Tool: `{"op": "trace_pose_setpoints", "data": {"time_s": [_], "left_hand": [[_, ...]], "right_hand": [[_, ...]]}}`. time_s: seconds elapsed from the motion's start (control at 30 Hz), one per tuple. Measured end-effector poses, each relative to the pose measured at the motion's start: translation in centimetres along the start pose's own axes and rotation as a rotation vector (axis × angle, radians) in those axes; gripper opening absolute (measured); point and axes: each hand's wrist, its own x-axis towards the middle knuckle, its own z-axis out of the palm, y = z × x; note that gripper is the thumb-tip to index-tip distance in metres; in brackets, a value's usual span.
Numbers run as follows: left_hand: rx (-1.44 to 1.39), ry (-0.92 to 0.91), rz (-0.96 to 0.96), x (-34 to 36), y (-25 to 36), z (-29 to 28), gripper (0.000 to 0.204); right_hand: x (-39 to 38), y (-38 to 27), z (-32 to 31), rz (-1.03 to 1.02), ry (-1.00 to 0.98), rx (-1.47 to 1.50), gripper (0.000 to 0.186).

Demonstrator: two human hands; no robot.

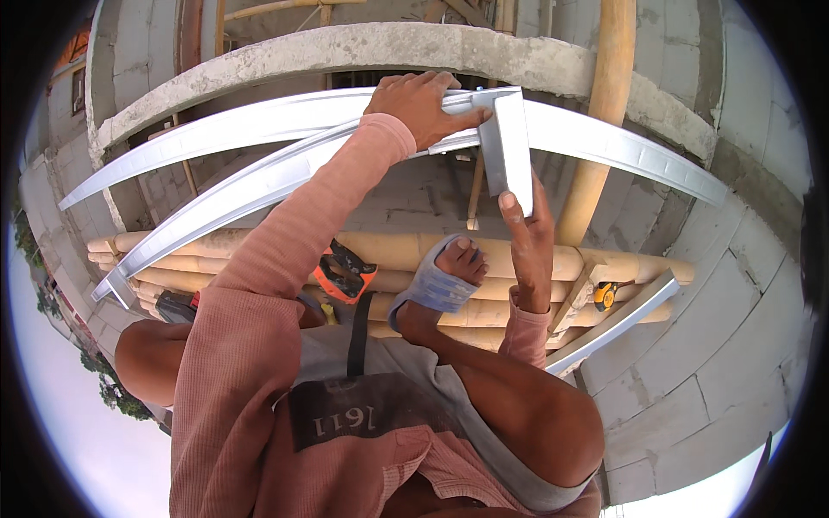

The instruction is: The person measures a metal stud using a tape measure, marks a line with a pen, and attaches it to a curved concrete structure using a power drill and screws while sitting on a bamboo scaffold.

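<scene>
Bamboo platform (pixel 389 246) below; metal piece (pixel 515 142) between left grip (pixel 416 110), right grip (pixel 531 231).

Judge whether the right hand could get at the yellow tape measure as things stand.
Probably yes: the tape measure lies uncovered on the bamboo, right of the forearm, though the right hand would likely need to release the short channel.

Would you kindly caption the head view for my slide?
Left hand grips a metal channel, right hand a short metal piece, over bamboo poles.

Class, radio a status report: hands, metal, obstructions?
Left hand clasping long metal channels. Right hand gripping short metal piece, lower end. Bamboo pole behind one channel, at right.
</scene>
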Motion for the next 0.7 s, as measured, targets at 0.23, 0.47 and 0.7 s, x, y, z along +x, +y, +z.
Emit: {"op": "trace_pose_setpoints", "data": {"time_s": [0.23, 0.47, 0.7], "left_hand": [[0.047, 0.012, -0.006, 0.9, 1.0, 0.0, 0.101], [-0.086, 0.028, 0.011, -0.8, -2.1, -0.1, 0.095], [-0.174, 0.117, 0.043, -0.8, -1.2, 1.9, 0.091]], "right_hand": [[0.8, 0.1, -1.0, -0.004, 0.046, 0.001, 0.069], [0.5, 1.5, 0.6, 0.088, -0.001, 0.110, 0.062], [1.4, 2.8, -1.3, 0.122, 0.027, -0.026, 0.065]]}}
